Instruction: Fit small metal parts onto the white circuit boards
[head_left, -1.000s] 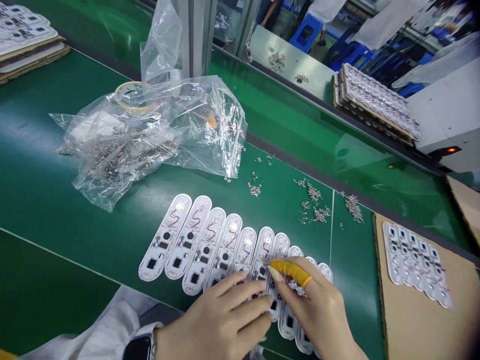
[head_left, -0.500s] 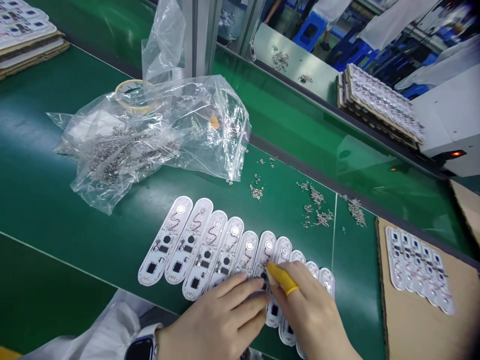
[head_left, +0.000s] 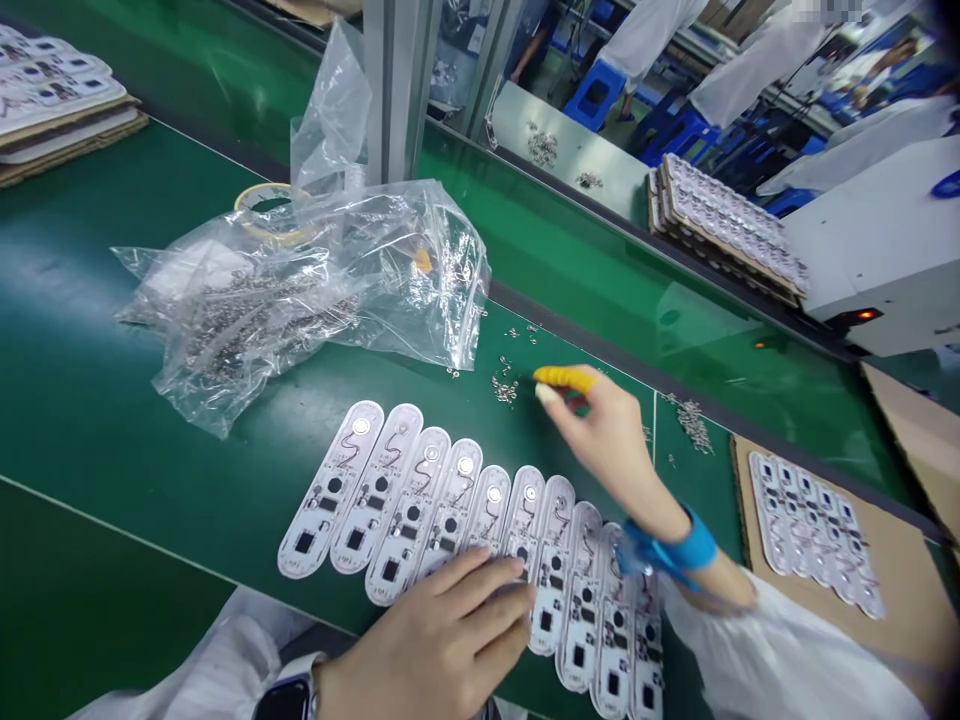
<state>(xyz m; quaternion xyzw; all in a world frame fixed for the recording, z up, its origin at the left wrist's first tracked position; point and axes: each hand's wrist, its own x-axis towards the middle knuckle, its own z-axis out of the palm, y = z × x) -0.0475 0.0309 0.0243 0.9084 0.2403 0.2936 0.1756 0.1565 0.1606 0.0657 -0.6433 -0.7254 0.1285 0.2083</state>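
A slanting row of white, round-ended circuit boards (head_left: 390, 570) lies in front of me, each with black components and thin wires leading to a round disc. Across the middle boards rests my left hand (head_left: 442, 630), palm down, its fingers stretched out and covering their lower parts. Beyond the row, my right hand (head_left: 600, 420) hovers just right of a small pile of tiny silvery metal parts (head_left: 505, 388). Yellow covers its index finger, whose tip is close against the thumb's in a pinch. Anything between these tips is too small to make out.
A clear plastic bag (head_left: 255, 320) of metal parts lies left, by a tape roll (head_left: 274, 200). More metal parts (head_left: 694, 425) are at right. Cardboard (head_left: 900, 610) carries a board panel (head_left: 814, 530). A metal post (head_left: 394, 90) rises behind; people in white sit beyond.
My right hand has left the boards and moved up to the small pile of metal parts, uncovering the right-hand boards. My left hand stays on the row. The view has shifted slightly.
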